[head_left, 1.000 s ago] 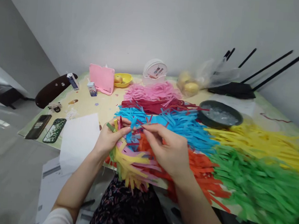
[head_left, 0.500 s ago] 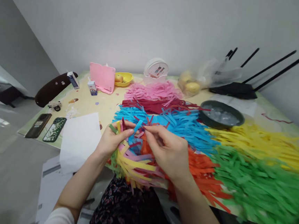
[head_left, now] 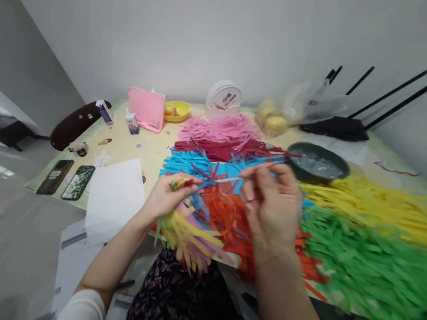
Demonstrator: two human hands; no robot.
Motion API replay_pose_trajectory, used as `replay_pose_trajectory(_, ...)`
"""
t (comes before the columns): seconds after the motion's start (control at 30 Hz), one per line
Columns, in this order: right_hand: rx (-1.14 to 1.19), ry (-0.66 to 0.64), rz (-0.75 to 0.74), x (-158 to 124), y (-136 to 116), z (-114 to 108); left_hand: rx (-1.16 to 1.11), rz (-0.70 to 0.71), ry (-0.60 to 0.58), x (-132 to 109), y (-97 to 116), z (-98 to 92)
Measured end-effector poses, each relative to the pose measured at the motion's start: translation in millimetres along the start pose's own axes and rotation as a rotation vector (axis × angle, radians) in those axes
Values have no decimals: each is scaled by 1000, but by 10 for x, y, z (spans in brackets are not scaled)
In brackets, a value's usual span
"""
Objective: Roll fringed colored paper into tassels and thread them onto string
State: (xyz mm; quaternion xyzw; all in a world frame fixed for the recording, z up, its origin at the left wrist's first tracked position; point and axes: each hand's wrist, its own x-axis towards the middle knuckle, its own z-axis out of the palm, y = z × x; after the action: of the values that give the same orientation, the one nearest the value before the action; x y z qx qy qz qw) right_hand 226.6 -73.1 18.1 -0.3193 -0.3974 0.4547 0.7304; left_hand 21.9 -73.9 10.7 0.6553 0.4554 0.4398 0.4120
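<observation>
My left hand (head_left: 171, 191) is closed on a bundle of multicoloured paper strips (head_left: 188, 232), with yellow and pink ends hanging below and blue ones at the fingertips. To the right, my right hand (head_left: 272, 197) pinches a thin pale strand (head_left: 230, 180) stretched from the bundle; motion blur hides what it is made of. Red-orange strips (head_left: 227, 216) lie beneath the hands. Behind them are piles of blue strips (head_left: 185, 162), dark red strips (head_left: 222, 151) and pink strips (head_left: 222, 127).
Green strips (head_left: 373, 258) and yellow strips (head_left: 385, 202) cover the right side. A dark bowl (head_left: 343, 174) holds clear pieces; a black router (head_left: 336, 128) stands behind. On the left are white paper (head_left: 114, 201), two phones (head_left: 79, 183), a pink tablet case (head_left: 146, 108) and a yellow dish (head_left: 180, 117).
My right hand has moved right, away from my left hand, drawing the pale strand taut between them. My left hand stays nearly in place, still holding the bundle.
</observation>
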Motion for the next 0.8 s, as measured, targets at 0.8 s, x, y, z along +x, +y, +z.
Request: replay_pose_trajectory(0.8,-909,-433,-371,-258,89,271,-455,-186,91,-67,68,-11)
